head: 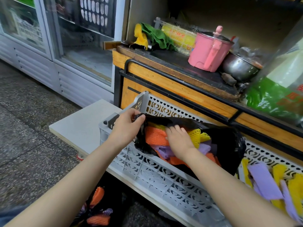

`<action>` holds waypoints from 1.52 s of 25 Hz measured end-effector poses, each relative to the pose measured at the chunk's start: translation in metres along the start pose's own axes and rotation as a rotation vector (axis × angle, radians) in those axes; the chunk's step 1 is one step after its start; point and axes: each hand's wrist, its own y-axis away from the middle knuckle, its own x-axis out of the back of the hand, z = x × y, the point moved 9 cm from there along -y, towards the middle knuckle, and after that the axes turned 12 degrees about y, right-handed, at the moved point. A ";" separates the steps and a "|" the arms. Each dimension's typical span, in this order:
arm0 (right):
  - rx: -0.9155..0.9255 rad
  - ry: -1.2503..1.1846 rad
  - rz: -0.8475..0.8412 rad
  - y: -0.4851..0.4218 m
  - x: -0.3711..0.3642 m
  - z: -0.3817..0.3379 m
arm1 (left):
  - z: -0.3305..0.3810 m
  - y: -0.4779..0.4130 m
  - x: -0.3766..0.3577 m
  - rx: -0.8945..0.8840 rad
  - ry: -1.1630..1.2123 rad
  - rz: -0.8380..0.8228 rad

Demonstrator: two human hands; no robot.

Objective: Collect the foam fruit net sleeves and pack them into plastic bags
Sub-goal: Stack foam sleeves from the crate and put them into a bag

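A black plastic bag (pixel 227 145) lies in a grey perforated crate (pixel 164 179), stuffed with orange (pixel 155 136), yellow (pixel 198 136) and purple (pixel 164 152) foam net sleeves. My left hand (pixel 126 123) pinches the bag's rim at the crate's left corner, holding the mouth apart. My right hand (pixel 178 140) is inside the mouth, palm down, pressing on the sleeves. Loose purple (pixel 264 181) and yellow (pixel 295 189) sleeves lie in the crate at the right. Another black bag (pixel 98 208) with orange and purple sleeves sits on the floor below.
The crate rests on a white board (pixel 82 126) beside a wooden counter (pixel 172 82). On the counter stand a pink pot (pixel 208 51), a metal bowl (pixel 237 66), green and yellow nets (pixel 152 36) and a green-white bag (pixel 278 95). Glass-door fridges (pixel 65 46) line the left.
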 end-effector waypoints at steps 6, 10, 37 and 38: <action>0.008 -0.020 0.223 0.017 0.039 0.020 | 0.009 0.003 -0.015 -0.046 -0.016 0.017; 0.111 -0.141 0.000 0.028 0.010 0.023 | 0.023 0.014 -0.044 -0.107 -0.132 -0.034; -0.787 -0.889 -0.463 0.371 -0.284 0.322 | -0.120 0.123 -0.522 -0.057 -0.884 -1.124; -0.747 -0.895 -0.480 0.363 -0.289 0.317 | -0.136 0.128 -0.528 0.054 -0.894 -1.171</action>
